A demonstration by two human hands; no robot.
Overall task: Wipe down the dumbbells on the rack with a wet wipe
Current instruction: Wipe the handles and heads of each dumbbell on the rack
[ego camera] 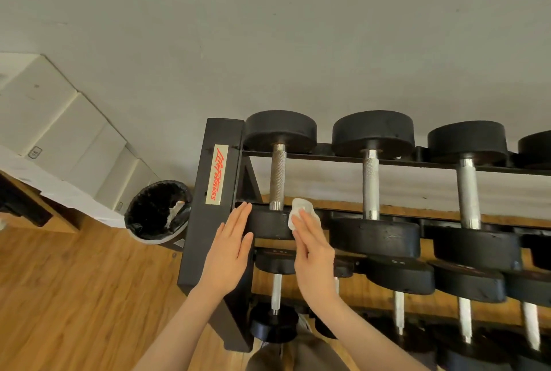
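Note:
A black rack [205,191] with a red-lettered label holds black dumbbells with knurled steel handles on its top tier. The leftmost dumbbell [278,174] lies front to back, its near head under my hands. My right hand [313,248] presses a white wet wipe [301,209] flat against the right side of that near head. My left hand [231,245] lies with straight fingers against the head's left side, beside the rack's end post. Two more dumbbells [371,182] [468,191] sit to the right.
A lower tier holds several smaller dumbbells [275,290]. A bin lined with a black bag [158,209] stands on the wood floor left of the rack, with a crumpled wipe inside. White boxes [59,129] are stacked along the wall at far left.

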